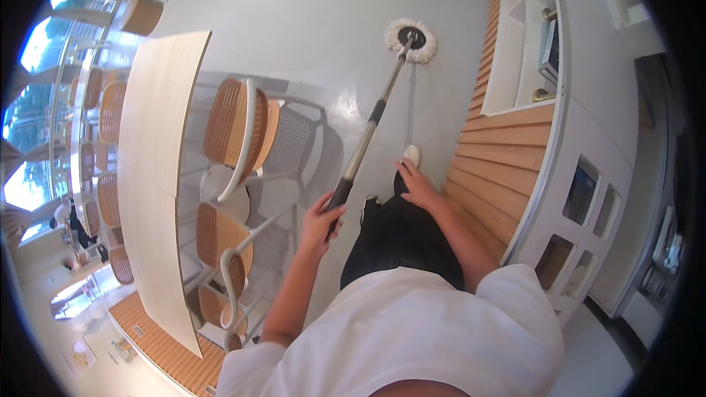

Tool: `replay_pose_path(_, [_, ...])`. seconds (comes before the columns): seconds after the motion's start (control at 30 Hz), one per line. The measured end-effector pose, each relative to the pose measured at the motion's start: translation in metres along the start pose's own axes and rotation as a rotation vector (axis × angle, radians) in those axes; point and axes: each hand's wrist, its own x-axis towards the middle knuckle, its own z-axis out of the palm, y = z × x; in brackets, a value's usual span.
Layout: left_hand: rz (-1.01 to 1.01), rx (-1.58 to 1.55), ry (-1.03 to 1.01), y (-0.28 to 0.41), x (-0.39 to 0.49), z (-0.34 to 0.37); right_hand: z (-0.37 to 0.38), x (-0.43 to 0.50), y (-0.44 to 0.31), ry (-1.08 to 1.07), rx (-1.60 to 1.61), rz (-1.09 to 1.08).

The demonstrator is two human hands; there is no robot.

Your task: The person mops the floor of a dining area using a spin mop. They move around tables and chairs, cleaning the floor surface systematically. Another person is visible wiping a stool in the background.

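My left hand (320, 224) is closed around the dark grip at the near end of a mop handle (361, 149). The telescopic metal pole slants forward and right to a round mop head (428, 47) with white strands and a black centre disc, lying flat on the grey floor (309, 16). My right hand (417, 184) holds nothing; its fingers are spread over my dark-trousered right leg, just behind a white shoe (411, 155). It is apart from the mop.
Left of me stands a long pale wooden table (154, 176), with woven-seat chairs (229, 121) along its near side. To the right runs a counter with wooden slats (491, 165) and a white open shelf (510, 55) holding books (549, 52). Windows (33, 132) line the far left.
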Motion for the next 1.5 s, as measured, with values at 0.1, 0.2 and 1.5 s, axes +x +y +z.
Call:
replay_pose_path(0.1, [0.005, 0.038, -0.068, 0.035, 0.118, 0.062, -0.025, -0.010, 0.037, 0.054, 0.066, 0.132])
replay_pose_path(0.2, [-0.009, 0.104, -0.138, 0.070, 0.218, 0.121, -0.038, -0.027, 0.062, 0.095, 0.135, 0.196])
replay_pose_path(1.5, [-0.171, 0.695, -0.331, -0.004, -0.047, 0.005, 0.031, -0.107, 0.023, 0.385, 0.263, 0.245])
